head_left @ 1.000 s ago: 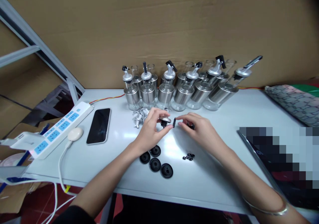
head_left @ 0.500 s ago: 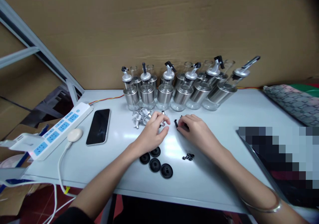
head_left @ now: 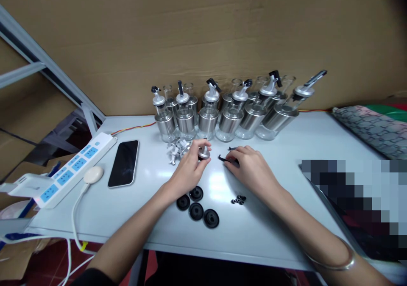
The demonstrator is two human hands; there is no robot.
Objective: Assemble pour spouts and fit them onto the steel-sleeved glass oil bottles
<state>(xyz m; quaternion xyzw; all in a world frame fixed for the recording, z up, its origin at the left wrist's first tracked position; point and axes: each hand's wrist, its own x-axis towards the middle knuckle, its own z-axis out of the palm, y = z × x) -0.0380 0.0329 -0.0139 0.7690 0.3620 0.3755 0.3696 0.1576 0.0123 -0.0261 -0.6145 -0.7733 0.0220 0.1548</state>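
My left hand [head_left: 188, 170] is closed on a small silver pourer cap [head_left: 204, 152], held just above the white table [head_left: 260, 231]. A small heap of silver spout parts [head_left: 176, 151] lies to its left. My right hand [head_left: 251, 167] rests on the table with its fingers pinched on a small black lever piece [head_left: 223, 159]. Several black round stoppers [head_left: 197, 204] lie in front of my left hand. A cluster of tiny black rings [head_left: 239, 200] lies near my right wrist. A row of glass and steel oil bottles [head_left: 229, 114] stands behind both hands.
A black phone [head_left: 124, 163], a white power strip [head_left: 71, 167] and a white oval plug [head_left: 93, 174] lie at the left. A patterned cloth [head_left: 372, 129] lies at the far right, with a blurred-out dark object [head_left: 352, 184] in front of it. A cardboard wall [head_left: 203, 36] closes the back.
My right hand has drawn away from the left and sunk to the table with the black piece. My left hand has turned the silver cap upward.
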